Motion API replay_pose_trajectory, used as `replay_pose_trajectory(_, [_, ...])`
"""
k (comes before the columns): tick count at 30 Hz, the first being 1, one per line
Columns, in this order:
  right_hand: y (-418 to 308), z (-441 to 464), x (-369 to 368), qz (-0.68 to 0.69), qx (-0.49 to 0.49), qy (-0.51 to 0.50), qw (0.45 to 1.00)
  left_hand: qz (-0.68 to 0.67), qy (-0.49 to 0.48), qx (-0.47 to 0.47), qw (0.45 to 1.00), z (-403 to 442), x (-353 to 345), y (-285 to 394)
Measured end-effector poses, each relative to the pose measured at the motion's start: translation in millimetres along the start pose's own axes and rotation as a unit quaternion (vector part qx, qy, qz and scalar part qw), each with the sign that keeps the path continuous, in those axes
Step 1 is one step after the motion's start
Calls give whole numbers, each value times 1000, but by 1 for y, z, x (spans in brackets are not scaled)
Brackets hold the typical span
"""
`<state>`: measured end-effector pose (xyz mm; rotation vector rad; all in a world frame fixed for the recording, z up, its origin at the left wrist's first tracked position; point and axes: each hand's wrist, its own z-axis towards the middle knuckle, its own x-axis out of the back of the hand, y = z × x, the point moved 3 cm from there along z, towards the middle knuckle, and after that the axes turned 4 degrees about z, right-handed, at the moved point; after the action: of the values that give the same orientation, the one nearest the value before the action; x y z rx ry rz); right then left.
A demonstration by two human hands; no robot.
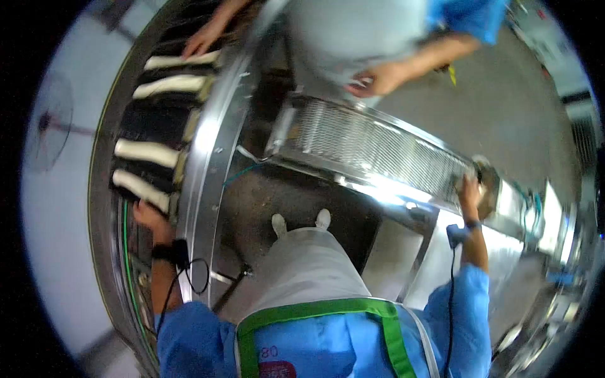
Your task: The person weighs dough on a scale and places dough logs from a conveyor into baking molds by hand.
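Round fan [45, 123] shows against pale wall [60, 239], far left. Co-worker's pale apron [359, 38] and blue sleeve [469, 19] at top; yellow bit [452, 74] near forearm. Grey floor [510, 120], upper right. Lower right: blurred clutter [561, 296], probably equipment.

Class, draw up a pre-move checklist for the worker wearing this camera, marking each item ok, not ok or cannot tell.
1. Left hand beside the lowest pale strip: ok.
2. Left hand's grip on that strip: cannot tell; contact is unclear.
3. Right hand empty: cannot tell; it is blurred at the metal mesh bed's right end.
4. Co-worker's hands apart from the worker's own: ok; one is by the uppermost strip, the other by the mesh bed.
5. Cable tucked in at the left wrist: not ok; a loop sticks out.
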<state>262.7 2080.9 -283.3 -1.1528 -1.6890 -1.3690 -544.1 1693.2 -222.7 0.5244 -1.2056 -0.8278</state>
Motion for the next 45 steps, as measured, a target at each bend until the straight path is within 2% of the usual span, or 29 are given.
replay_pose_trajectory(2, [-1, -9, 33, 99, 59, 4, 993, -16, 7, 25, 1000, -10, 1, 13])
replay_pose_trajectory(4, [4, -23, 59, 146, 59, 56, 986, -4, 16, 81, 997, -12, -2, 11])
replay_pose_trajectory(5, [10, -40, 85, 251, 89, 59, 962, 39, 13, 75, 996, -13, -2, 8])
replay_pose_trajectory(6, [23, -56, 109, 327, 159, 114, 924, 80, 9, 72, 994, -15, 2, 5])
replay_pose_trajectory(7, [40, -52, 123, 411, 100, 18, 906, 127, 27, 18, 991, -20, 7, 2])
replay_pose_trajectory(8, [40, -72, 150, 503, 133, 138, 843, 124, 34, 26, 991, -20, 9, -1])
replay_pose_trajectory(9, [45, -72, 173, 487, 107, 78, 863, 106, 31, 19, 994, -19, 8, -1])
replay_pose_trajectory(10, [44, -74, 192, 592, 133, 67, 792, 93, 25, 11, 995, -20, 10, 1])
replay_pose_trajectory(11, [24, -87, 238, 593, 138, 60, 791, 89, 30, 42, 995, -23, 16, 9])
replay_pose_trajectory(14, [-13, -123, 332, 643, 142, 126, 742, 96, 4, 46, 994, -32, 45, 32])
replay_pose_trajectory(16, [-49, -135, 389, 637, 150, 173, 736, 110, 6, 81, 991, -32, 52, 48])
replay_pose_trajectory(18, [-87, -145, 436, 692, 278, 101, 658, 82, 0, 67, 994, -33, 59, 45])
replay_pose_trajectory(19, [-114, -136, 452, 704, 296, 93, 639, 108, -5, 34, 994, -27, 50, 43])
replay_pose_trajectory(20, [-144, -137, 467, 715, 324, 91, 613, 107, -14, 49, 993, -25, 52, 47])
replay_pose_trajectory(24, [-301, -158, 501, 789, 400, 15, 467, 95, -12, 46, 994, -27, 55, 55])
replay_pose_trajectory(26, [-386, -145, 488, 763, 474, -36, 438, 88, -9, 29, 996, -27, 55, 54])
replay_pose_trajectory(27, [-434, -129, 468, 724, 519, -60, 450, 87, -13, 20, 996, -28, 53, 54])
replay_pose_trajectory(28, [-465, -140, 453, 615, 527, 45, 585, 90, -19, 11, 996, -30, 52, 55])
replay_pose_trajectory(29, [-501, -151, 436, 585, 600, -72, 540, 91, -19, 29, 995, -32, 51, 55])
replay_pose_trajectory(30, [-526, -152, 403, 448, 713, 67, 535, 100, -22, 34, 994, -30, 50, 50])
replay_pose_trajectory(31, [-541, -150, 376, 333, 748, 30, 573, 143, -18, -5, 990, -27, 50, 44])
replay_pose_trajectory(32, [-540, -152, 369, 308, 736, 65, 600, 185, -18, -46, 981, -24, 49, 39])
replay_pose_trajectory(34, [-535, -141, 357, 340, 716, 13, 609, 238, -45, -39, 970, -16, 45, 43])
replay_pose_trajectory(36, [-519, -121, 343, 337, 708, 20, 620, 103, -98, -58, 988, -6, 38, 82])
replay_pose_trajectory(37, [-510, -110, 338, 336, 704, 37, 625, 94, -135, -101, 981, -1, 26, 93])
replay_pose_trajectory(40, [-483, -69, 317, 312, 703, 2, 639, 129, -296, -164, 932, 5, -28, 117])
replay_pose_trajectory(42, [-458, -50, 308, 325, 683, 2, 654, 139, -342, -144, 918, -3, -47, 159])
replay_pose_trajectory(44, [-434, -32, 298, 343, 653, 7, 675, 151, -357, -199, 900, -1, -76, 177])
replay_pose_trajectory(45, [-420, -21, 293, 364, 624, -19, 691, 153, -366, -194, 897, 0, -86, 193])
